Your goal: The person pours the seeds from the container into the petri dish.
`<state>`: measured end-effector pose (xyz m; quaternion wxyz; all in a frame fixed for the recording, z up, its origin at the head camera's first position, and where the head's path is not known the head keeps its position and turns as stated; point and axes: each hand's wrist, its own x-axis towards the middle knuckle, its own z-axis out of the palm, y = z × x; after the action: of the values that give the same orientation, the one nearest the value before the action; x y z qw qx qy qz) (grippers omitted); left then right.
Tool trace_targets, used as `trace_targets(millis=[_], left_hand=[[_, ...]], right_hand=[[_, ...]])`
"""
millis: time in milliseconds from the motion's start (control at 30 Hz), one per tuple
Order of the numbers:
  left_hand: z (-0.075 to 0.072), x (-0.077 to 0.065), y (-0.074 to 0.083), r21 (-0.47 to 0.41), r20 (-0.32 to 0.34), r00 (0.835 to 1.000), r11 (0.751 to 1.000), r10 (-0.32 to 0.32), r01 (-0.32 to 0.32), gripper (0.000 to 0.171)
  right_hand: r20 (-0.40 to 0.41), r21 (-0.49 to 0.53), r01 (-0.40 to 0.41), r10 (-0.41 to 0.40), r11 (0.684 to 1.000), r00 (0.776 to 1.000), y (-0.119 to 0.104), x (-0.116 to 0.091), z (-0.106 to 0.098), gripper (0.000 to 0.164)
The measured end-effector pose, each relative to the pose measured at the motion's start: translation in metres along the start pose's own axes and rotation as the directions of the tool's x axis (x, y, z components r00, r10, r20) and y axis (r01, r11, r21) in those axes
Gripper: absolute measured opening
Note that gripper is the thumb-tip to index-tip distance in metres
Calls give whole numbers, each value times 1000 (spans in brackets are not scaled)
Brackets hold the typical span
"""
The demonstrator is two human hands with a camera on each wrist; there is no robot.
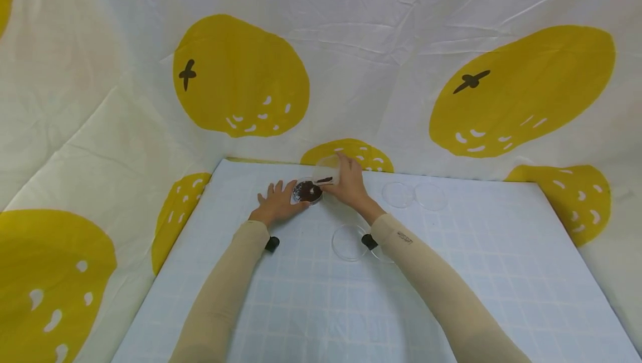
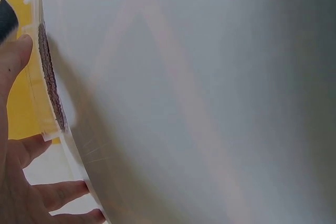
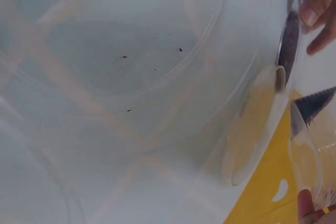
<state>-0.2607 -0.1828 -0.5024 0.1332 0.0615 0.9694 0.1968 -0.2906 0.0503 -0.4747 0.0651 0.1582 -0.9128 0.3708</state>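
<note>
A clear petri dish (image 1: 303, 192) with a dark, soil-like layer lies at the far left of the table. My left hand (image 1: 280, 204) steadies it, thumb on one side of its rim and index finger on the other, other fingers spread. Just above the dish, my right hand (image 1: 349, 183) grips a clear plastic cup (image 1: 325, 169), tilted with its mouth toward the dish. More of the dark material (image 3: 312, 106) lies along the cup's lower side. In the left wrist view, the dish's dark layer (image 2: 50, 77) shows edge-on between thumb and index finger.
Two clear round dishes, one left (image 1: 398, 195) and one right (image 1: 430, 197), lie right of the cup. Another clear dish (image 1: 346, 243) sits nearer, with one more partly under the right forearm. Dark specks (image 3: 125, 56) show in the right wrist view. A fruit-print cloth (image 1: 371, 95) hangs behind the table.
</note>
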Motion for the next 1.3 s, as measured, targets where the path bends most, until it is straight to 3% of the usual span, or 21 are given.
trace_targets(millis=[267, 533, 800, 1067, 1300], left_hand=[[-2, -3, 2, 0, 5, 1000, 1000, -4, 4, 92], [-1, -3, 2, -22, 5, 1000, 1000, 2, -1, 92], [0, -2, -1, -7, 4, 1000, 1000, 3, -3, 95], [-1, -3, 1, -16, 8, 1000, 1000, -2, 2, 92], [1, -1, -1, 0, 14, 1000, 1000, -5, 5, 95]], right_hand=[[-2, 203, -15, 16, 979, 1000, 6, -8, -16, 106], [70, 423, -153, 136, 893, 988, 14, -22, -34, 107], [166, 501, -232, 171, 834, 971, 24, -34, -51, 105], [188, 549, -217, 134, 807, 973, 32, -48, -66, 101], [181, 558, -210, 130, 803, 975, 40, -61, -82, 99]])
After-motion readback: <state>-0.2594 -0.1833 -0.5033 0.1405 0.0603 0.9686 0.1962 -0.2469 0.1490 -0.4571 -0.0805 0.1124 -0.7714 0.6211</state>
